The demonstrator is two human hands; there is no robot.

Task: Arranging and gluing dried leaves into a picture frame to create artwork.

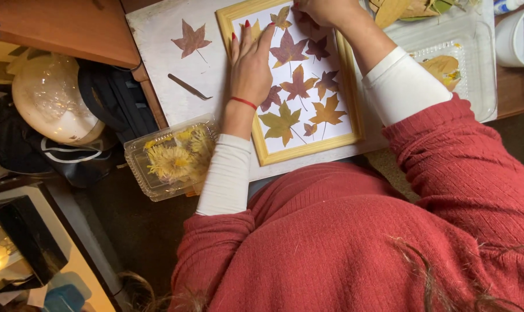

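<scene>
Resting flat and open, the left hand (251, 60) presses the pressed maple leaves (299, 86) inside the pale wooden frame (308, 149) at the desk's (158, 34) near edge; the right hand (325, 8), partly cropped, touches the upper leaves, grip unclear.

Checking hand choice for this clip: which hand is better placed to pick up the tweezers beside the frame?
Probably left: the left hand rests flat on the frame next to the tweezers; the right hand is across the frame.
</scene>
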